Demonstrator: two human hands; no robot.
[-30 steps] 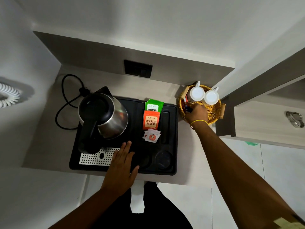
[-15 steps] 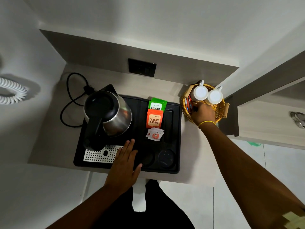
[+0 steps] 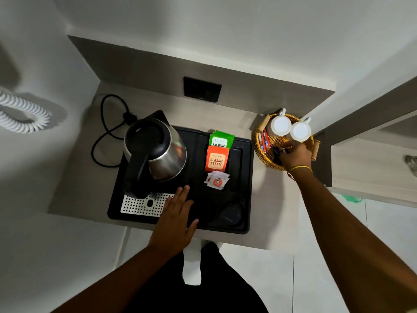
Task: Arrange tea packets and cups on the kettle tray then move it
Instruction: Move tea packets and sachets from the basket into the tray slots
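Note:
A black kettle tray [image 3: 247,177] lies on the counter with a steel kettle [image 3: 155,152] on its left half. Green tea packets [image 3: 221,138], orange tea packets [image 3: 216,159] and small white sachets [image 3: 217,180] sit in the tray's middle slot. My left hand [image 3: 177,219] rests flat on the tray's front, fingers spread. To the right, a wicker basket [image 3: 258,145] holds two upturned white cups [image 3: 281,124] [image 3: 300,131] and red sachets [image 3: 264,141]. My right hand [image 3: 294,155] is inside the basket, fingers pinched around dark packets [image 3: 277,152] I cannot make out clearly.
The kettle's black cord [image 3: 106,136] loops on the counter at the left. A dark wall socket [image 3: 202,89] sits behind the tray. A wooden cabinet [image 3: 370,168] stands close on the right. A white coiled cord [image 3: 22,116] hangs on the left wall.
My right hand has shifted slightly rightward inside the basket and closed its fingers on something dark. My left hand stays flat on the tray. The camera has shifted a little.

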